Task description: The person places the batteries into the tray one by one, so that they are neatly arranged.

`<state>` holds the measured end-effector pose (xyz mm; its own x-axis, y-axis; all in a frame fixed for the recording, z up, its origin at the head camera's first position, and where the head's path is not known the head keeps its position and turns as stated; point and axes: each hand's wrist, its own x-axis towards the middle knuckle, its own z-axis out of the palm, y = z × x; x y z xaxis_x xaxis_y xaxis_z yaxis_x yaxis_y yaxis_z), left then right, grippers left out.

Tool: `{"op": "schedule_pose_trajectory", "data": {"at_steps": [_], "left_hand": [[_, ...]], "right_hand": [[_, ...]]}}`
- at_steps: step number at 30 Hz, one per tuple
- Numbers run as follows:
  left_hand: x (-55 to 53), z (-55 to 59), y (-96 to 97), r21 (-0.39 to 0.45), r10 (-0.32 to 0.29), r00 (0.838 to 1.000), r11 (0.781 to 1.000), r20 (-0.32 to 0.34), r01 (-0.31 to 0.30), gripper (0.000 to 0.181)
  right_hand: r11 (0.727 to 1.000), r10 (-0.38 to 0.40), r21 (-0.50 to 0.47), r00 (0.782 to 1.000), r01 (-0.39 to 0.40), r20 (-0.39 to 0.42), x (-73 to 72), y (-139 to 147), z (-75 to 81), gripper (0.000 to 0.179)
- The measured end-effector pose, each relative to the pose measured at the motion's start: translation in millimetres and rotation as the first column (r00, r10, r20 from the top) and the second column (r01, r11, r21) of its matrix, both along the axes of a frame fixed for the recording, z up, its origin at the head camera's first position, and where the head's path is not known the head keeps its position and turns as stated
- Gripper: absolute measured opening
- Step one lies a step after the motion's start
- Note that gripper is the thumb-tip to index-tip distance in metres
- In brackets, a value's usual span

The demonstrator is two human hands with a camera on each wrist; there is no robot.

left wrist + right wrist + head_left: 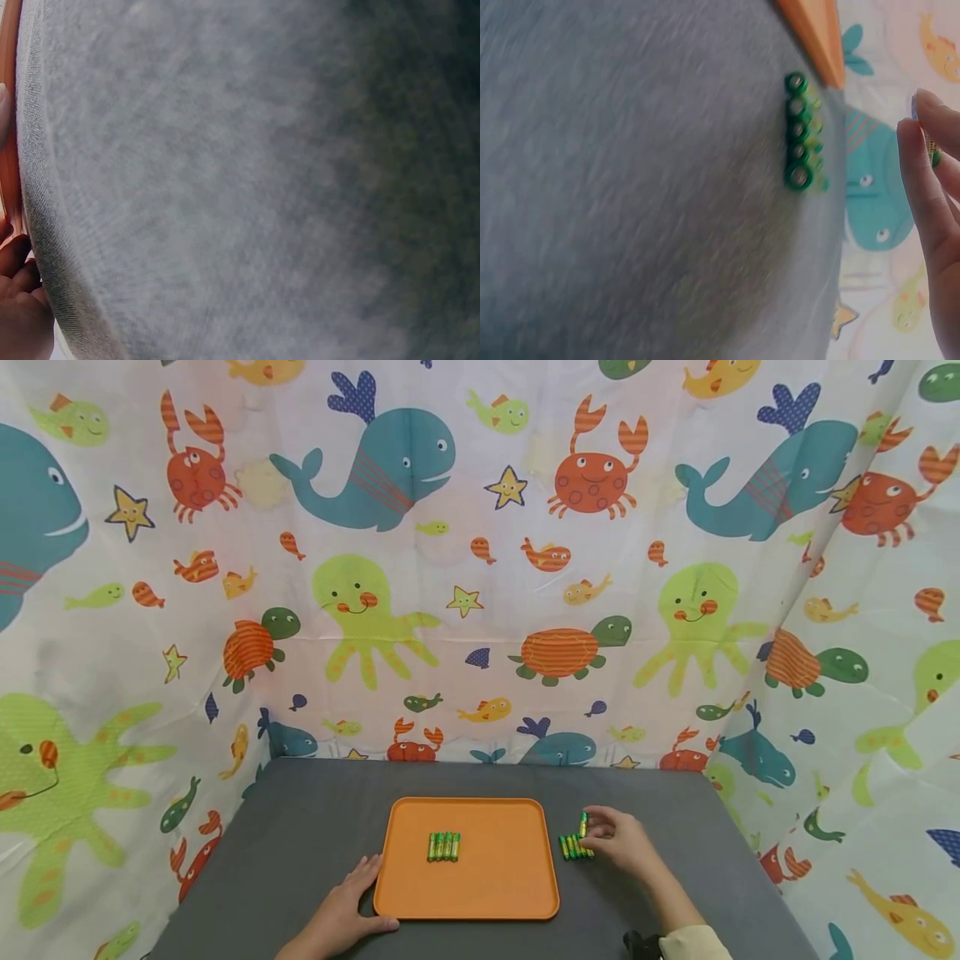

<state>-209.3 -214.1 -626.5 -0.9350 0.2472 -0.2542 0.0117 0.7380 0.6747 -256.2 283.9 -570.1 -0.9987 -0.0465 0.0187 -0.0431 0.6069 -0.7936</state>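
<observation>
Your right hand (621, 842) is pinching one green-and-yellow battery (583, 824) between thumb and fingertips; the right wrist view is showing it mostly hidden by your fingers. Close to that hand, a row of five batteries (799, 130) is lying side by side on the grey worktop (300, 827), just right of the orange tray (502, 893). Four more batteries (447, 847) are lying in a row inside the tray, left of its middle. Your left hand (345, 902) is spreading wide, fingers touching the tray's left rim and thumb resting at its near-left corner. Sea-animal cloth (465, 639) is hanging behind the worktop.
</observation>
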Motion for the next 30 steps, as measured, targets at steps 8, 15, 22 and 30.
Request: {"op": "schedule_pose_trajectory", "data": {"at_steps": [8,15,22,30], "left_hand": [[-1.4,0.5,-1.7,0.003,-0.007,1.0,1.0,0.009,0.007,0.117],[-2.2,-0.5,-1.3,-0.006,-0.005,1.0,1.0,0.015,0.005,0.118],[-3.9,1.1,-1.5,-0.001,-0.002,1.0,1.0,0.017,0.002,0.117],[-2.1,0.1,-1.0,0.016,-0.001,1.0,1.0,0.029,0.001,0.118]], "right_hand": [[0.999,0.052,-0.014,0.999,-0.052,0.009,-3.3,-18.3,5.6,0.053],[0.994,0.103,-0.025,0.995,-0.103,-0.002,-3.8,-32.2,9.4,0.054],[0.987,0.148,-0.053,0.989,-0.149,-0.018,-7.4,-48.0,12.3,0.053],[0.982,0.181,-0.056,0.983,-0.181,0.006,-11.0,-61.0,7.9,0.051]]}}
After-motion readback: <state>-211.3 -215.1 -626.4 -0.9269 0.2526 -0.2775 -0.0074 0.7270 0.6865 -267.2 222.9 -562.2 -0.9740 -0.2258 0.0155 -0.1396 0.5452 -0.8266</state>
